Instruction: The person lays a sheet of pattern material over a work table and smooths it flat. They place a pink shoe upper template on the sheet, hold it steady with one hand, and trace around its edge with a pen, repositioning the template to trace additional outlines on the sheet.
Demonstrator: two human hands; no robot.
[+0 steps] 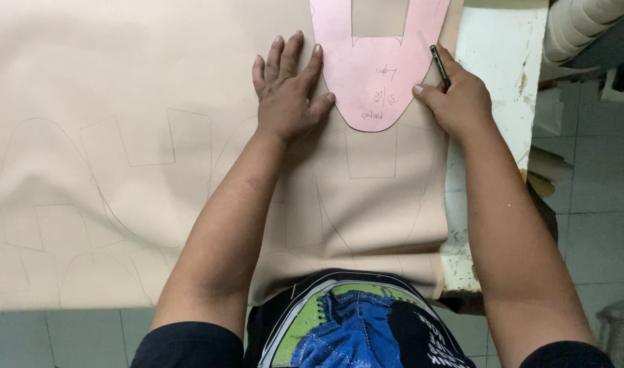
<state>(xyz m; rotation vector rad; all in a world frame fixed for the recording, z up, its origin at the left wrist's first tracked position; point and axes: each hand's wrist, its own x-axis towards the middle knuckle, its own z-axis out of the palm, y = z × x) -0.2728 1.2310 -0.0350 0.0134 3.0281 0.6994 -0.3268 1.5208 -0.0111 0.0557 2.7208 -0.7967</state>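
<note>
Left hand (288,92): my open grip, flat beside pink template (376,68), top centre.
Right hand (458,99): my grip pinches pen (439,65) at template's right edge.

Looks like a small shoemaking or leather-cutting workshop. Wide beige sheet (121,82) spread over a worn white table (499,61) with chipped, stained paint, covered in pencilled outlines of shoe parts. Pink card pattern (376,75) shaped like a shoe upper laid flat on the sheet for tracing. Rolled or stacked pale material (577,27) at the far right edge. Plain grey tiled floor (591,204) below.
</note>
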